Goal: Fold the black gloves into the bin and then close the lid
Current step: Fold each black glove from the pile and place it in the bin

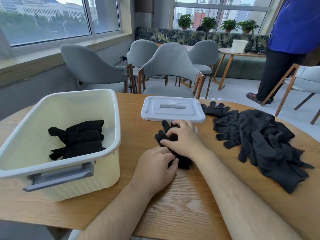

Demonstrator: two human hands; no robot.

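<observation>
At the centre of the round wooden table (pixel 174 196), the left hand (pixel 155 164) and right hand (pixel 183 138) sit together, both gripping 1 black knitted glove (pixel 182 163). The cream plastic bin (pixel 78 181), holding folded black gloves (pixel 81 139), stands at 9 o'clock, the flat white plastic lid (pixel 173 108) at 12, and the loose black glove pile (pixel 259 135) at 3.

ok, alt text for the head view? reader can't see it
The left hand and right hand grip a black glove on the wooden table. Left of them an open cream bin holds folded gloves; its lid lies beyond, a loose glove pile right.
</observation>
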